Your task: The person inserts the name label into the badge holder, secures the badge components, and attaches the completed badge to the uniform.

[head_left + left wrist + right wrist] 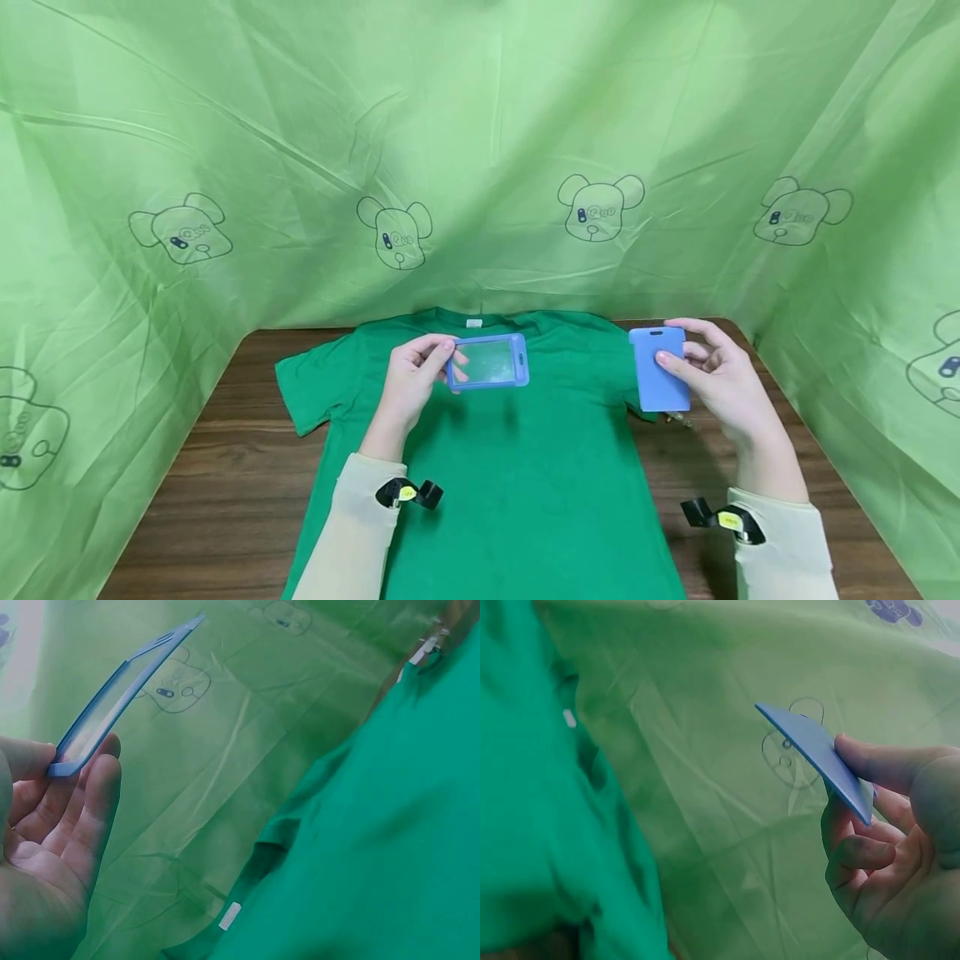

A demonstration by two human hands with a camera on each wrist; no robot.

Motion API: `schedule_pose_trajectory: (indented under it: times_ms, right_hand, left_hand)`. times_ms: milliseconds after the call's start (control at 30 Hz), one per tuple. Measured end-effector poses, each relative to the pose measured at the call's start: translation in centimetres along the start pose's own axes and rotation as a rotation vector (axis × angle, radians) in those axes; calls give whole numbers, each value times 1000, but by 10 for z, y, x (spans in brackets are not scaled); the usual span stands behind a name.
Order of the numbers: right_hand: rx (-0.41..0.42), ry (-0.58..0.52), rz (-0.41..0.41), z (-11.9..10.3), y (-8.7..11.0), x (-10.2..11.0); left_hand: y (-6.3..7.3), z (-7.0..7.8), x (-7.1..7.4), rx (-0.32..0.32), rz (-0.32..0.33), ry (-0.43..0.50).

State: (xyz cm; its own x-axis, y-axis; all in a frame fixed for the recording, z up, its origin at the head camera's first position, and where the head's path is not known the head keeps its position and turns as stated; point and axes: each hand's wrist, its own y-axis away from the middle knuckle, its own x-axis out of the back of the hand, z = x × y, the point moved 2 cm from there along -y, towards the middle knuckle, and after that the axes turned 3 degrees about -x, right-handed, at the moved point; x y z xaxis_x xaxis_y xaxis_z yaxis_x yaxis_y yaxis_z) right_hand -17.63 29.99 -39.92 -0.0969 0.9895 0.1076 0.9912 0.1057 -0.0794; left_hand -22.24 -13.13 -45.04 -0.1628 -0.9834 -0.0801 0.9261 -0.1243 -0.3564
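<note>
So there's a blue rectangular plastic frame with a clear window, held up over the upper part of the shirt below. The left hand has it pinched by one short end, thumb on the near face, other fingers behind. Well apart, off to the right, a flat blue plastic panel with a small slot up top is pretty much upright in the right hand, gripped between thumb and fingers. Some small shiny bit peeks out below it, can't tell what. Underneath, a green short-sleeved T-shirt lies spread on a dark brown wood-grain counter, collar at the far edge. Light green cloth with bear-head outlines hangs around it all.
</note>
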Motion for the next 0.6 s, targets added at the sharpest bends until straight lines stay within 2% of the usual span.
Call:
schedule_pose_trajectory:
  times_ms: [200,367,500,600]
  right_hand:
    - [-12,89,-25,14,10,27]
    - [-63,174,-41,32,19,57]
    - [-96,192,-48,47,23,81]
    - [-117,140,-55,60,25,95]
  left_hand:
    - [1,2,0,1,-2,10]
    - [0,2,-1,1,-8,13]
    - [0,2,-1,2,-4,-2]
    - [1,2,-1,4,-1,-3]
